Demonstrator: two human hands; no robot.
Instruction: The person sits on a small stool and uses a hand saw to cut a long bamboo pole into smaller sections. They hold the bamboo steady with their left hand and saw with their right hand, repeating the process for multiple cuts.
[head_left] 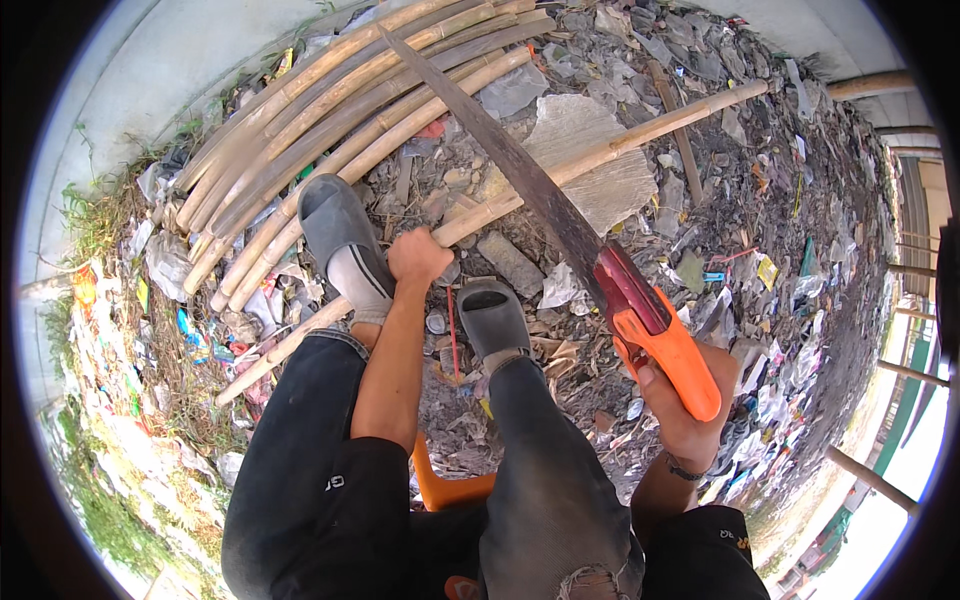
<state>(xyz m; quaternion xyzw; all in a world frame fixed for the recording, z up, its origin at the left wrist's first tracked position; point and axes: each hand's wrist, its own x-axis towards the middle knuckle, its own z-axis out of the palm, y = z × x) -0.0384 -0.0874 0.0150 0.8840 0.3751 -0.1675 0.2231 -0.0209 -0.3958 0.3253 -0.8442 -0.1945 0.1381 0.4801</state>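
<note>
My left hand (pixel 419 256) is closed around a long, light bamboo pole (pixel 585 163) that slants from the lower left up to the right. In my right hand (pixel 690 400) is a handsaw (pixel 520 180), gripped by its orange handle. The dark, tapering blade points up and to the left, and it passes over the pole to the right of my left hand. Whether the teeth touch the bamboo I cannot tell. My left foot, in a grey slip-on shoe (pixel 340 225), is beside my left hand at the pole; the other shoe (pixel 492 315) stands on the ground.
Several bamboo poles (pixel 330 110) lie side by side at the upper left. A flat, pale slab (pixel 590 160) lies under the pole. Litter and scraps (pixel 760 260) cover the ground all round. A pale wall (pixel 120 90) runs along the far left. Between my legs shows an orange seat (pixel 440 485).
</note>
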